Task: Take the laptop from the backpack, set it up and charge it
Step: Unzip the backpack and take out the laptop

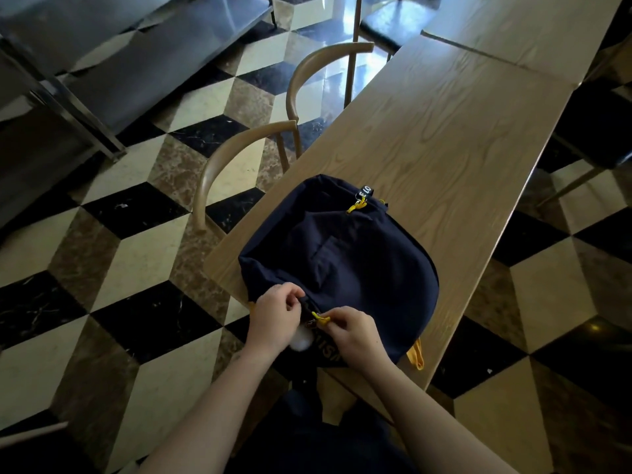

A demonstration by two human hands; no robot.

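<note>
A dark navy backpack [345,258] lies flat on the near end of a long wooden table [444,131], its top toward me. Its zips look closed and no laptop shows. My right hand [355,333] pinches a yellow zipper pull [321,319] at the bag's near edge. My left hand [277,316] grips the fabric beside that zipper, with a small white fluffy charm [302,342] just under it. A second yellow pull [355,206] sits at the far side of the bag.
Two curved wooden chair backs [239,145] stand along the table's left side. A yellow strap [418,355] hangs off the bag near the table's front edge. A second table [533,25] adjoins at the far end. Checkered tile floor surrounds everything.
</note>
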